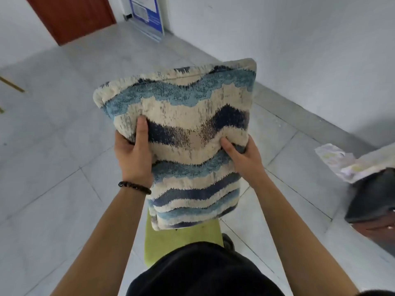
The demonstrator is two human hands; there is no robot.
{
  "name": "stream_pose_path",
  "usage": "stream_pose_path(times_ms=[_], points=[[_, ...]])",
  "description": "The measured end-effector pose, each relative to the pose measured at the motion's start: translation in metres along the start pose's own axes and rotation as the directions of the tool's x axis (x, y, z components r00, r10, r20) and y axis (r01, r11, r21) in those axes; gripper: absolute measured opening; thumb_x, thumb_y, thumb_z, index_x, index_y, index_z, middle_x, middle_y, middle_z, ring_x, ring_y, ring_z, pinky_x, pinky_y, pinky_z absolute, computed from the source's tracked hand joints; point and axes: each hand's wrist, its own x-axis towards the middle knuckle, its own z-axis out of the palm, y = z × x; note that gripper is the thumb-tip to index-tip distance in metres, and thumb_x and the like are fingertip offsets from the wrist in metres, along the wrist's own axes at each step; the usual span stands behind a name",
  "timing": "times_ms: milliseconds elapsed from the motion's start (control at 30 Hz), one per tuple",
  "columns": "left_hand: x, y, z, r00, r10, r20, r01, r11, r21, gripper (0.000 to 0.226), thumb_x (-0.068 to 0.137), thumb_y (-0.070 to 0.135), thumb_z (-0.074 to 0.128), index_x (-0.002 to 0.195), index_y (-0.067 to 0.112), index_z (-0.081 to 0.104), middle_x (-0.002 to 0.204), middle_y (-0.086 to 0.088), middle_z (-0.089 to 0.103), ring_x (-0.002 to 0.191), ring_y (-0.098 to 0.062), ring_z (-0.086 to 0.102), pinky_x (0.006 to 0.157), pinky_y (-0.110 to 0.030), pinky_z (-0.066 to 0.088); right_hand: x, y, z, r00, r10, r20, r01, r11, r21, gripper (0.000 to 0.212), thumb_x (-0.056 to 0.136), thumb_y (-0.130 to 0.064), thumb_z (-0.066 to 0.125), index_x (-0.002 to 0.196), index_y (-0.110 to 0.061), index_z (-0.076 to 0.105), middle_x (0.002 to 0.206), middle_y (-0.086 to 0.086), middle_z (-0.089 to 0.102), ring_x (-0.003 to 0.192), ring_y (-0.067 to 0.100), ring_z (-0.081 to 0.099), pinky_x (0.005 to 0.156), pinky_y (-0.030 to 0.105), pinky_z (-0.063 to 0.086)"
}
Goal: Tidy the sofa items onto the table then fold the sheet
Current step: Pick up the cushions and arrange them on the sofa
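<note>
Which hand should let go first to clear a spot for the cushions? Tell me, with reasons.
Probably the right hand: it only pinches the top cushion. The left hand wraps further around the edge. No table shows, so this is a guess.

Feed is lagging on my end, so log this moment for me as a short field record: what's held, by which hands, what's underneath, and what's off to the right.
held item: cushion with blue, navy and cream wavy stripes
left hand: grips the cushion's left edge, thumb on the front; beaded bracelet on the wrist
right hand: grips the cushion's right edge, thumb on the front
cushion position: held up in the air above the tiled floor
below cushion: a yellow-green item, partly hidden
right edge: dark sofa with a pale sheet on it
table: not in view
</note>
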Motion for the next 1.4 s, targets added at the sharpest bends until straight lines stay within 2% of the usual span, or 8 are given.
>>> stream_pose_path(times_ms=[133, 367, 467, 600, 800, 1200, 1300, 1400], points=[[-0.032, -0.018, 0.011, 0.969, -0.016, 0.246, 0.001, 0.998, 0.059, 0.035, 0.08, 0.053, 0.07, 0.108, 0.034, 0.062, 0.092, 0.019, 0.068, 0.084, -0.002, 0.064, 0.069, -0.02, 0.052, -0.08, 0.017, -0.026, 0.939, -0.04, -0.341, 0.054, 0.998, 0.031, 0.055, 0.066, -0.07, 0.075, 0.112, -0.046, 0.055, 0.104, -0.026, 0.068, 0.094, -0.009, 0.064, 0.071, 0.01, 0.052], [-0.131, -0.037, 0.07, 0.739, -0.12, 0.663, 0.046, 0.991, 0.128, 0.051, 0.08, 0.06, 0.064, 0.117, 0.025, 0.056, 0.101, 0.019, 0.066, 0.095, 0.001, 0.062, 0.082, -0.023, 0.05, -0.22, 0.034, -0.103, 0.683, 0.034, -0.73, 0.031, 0.997, 0.075, 0.071, 0.067, -0.061, 0.078, 0.121, -0.023, 0.054, 0.112, -0.004, 0.068, 0.104, 0.014, 0.066, 0.085, 0.043, 0.058], [-0.189, -0.036, 0.102, 0.602, -0.131, 0.788, 0.04, 0.99, 0.133, 0.05, 0.082, 0.059, 0.063, 0.117, 0.025, 0.056, 0.1, 0.021, 0.068, 0.095, 0.003, 0.063, 0.078, -0.019, 0.053, -0.277, 0.041, -0.139, 0.511, 0.009, -0.859, 0.054, 0.998, 0.043, 0.06, 0.074, -0.053, 0.078, 0.12, -0.023, 0.053, 0.11, -0.008, 0.067, 0.1, 0.007, 0.066, 0.081, 0.034, 0.059], [-0.279, -0.046, 0.141, 0.432, -0.171, 0.886, 0.096, 0.985, 0.144, 0.043, 0.089, 0.044, 0.063, 0.127, 0.028, 0.052, 0.118, 0.017, 0.066, 0.109, 0.001, 0.061, 0.087, -0.018, 0.051, -0.345, 0.067, -0.193, 0.334, 0.011, -0.943, 0.084, 0.996, 0.041, 0.046, 0.079, -0.049, 0.077, 0.114, -0.034, 0.053, 0.103, -0.018, 0.065, 0.096, -0.001, 0.065, 0.071, 0.015, 0.053], [-0.424, -0.067, 0.213, 0.265, -0.254, 0.93, 0.089, 0.967, 0.239, 0.051, 0.087, 0.044, 0.063, 0.132, 0.022, 0.051, 0.124, 0.008, 0.065, 0.113, -0.008, 0.061, 0.095, -0.034, 0.052, -0.427, 0.114, -0.306, 0.224, 0.073, -0.972, 0.105, 0.99, 0.099, 0.043, 0.082, -0.044, 0.075, 0.116, -0.03, 0.053, 0.11, -0.007, 0.065, 0.098, 0.001, 0.064, 0.073, 0.016, 0.053], [-0.617, -0.107, 0.395, 0.278, -0.319, 0.906, -0.075, 0.933, 0.351, 0.047, 0.088, 0.041, 0.065, 0.126, 0.017, 0.05, 0.121, 0.002, 0.062, 0.112, -0.016, 0.06, 0.093, -0.039, 0.053, -0.483, 0.147, -0.568, 0.154, 0.123, -0.98, -0.034, 0.992, 0.119, 0.052, 0.078, -0.046, 0.078, 0.116, -0.021, 0.051, 0.104, -0.009, 0.063, 0.089, -0.003, 0.062, 0.067, 0.013, 0.052], [-0.641, -0.13, 0.46, 0.342, -0.158, 0.926, -0.29, 0.92, 0.264, 0.066, 0.089, 0.041, 0.065, 0.143, 0.02, 0.034, 0.141, 0.004, 0.039, 0.131, -0.016, 0.041, 0.108, -0.038, 0.039, -0.458, 0.166, -0.633, 0.162, 0.139, -0.977, -0.07, 0.989, 0.129, 0.052, 0.077, -0.044, 0.08, 0.113, -0.022, 0.05, 0.103, -0.009, 0.062, 0.087, -0.004, 0.061, 0.063, 0.012, 0.05], [-0.678, -0.149, 0.541, 0.277, 0.031, 0.96, -0.488, 0.866, 0.113, 0.078, 0.084, 0.061, 0.054, 0.145, 0.017, 0.032, 0.149, -0.003, 0.03, 0.14, -0.017, 0.023, 0.114, -0.026, 0.02, -0.421, 0.188, -0.703, 0.176, 0.147, -0.974, -0.14, 0.982, 0.123, 0.046, 0.077, -0.041, 0.081, 0.107, -0.027, 0.048, 0.099, -0.01, 0.062, 0.086, -0.001, 0.06, 0.063, 0.018, 0.051]])
